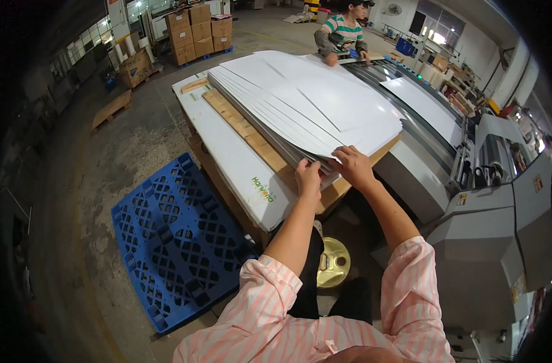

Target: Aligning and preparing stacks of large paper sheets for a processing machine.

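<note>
A broad stack of large white sheets (324, 91) lies fanned in front of me on a wooden board (246, 130). At the stack's near corner, my left hand (308, 176) has its fingers closed on the edges of the lower sheets. Just right of it, my right hand (354, 166) pinches the corner of the upper sheets, thumb below and fingers on top. The near edges of the upper sheets curve upward a little, apart from those below. How many sheets each hand holds is hidden.
A white printed board (261, 196) sits under the stack. On the floor at left lies a blue plastic pallet (185, 242). A grey machine (469, 242) with a feed bed holding a white sheet (427, 106) stands at right. A person (342, 33) works beyond; cartons (197, 33) stand farther back.
</note>
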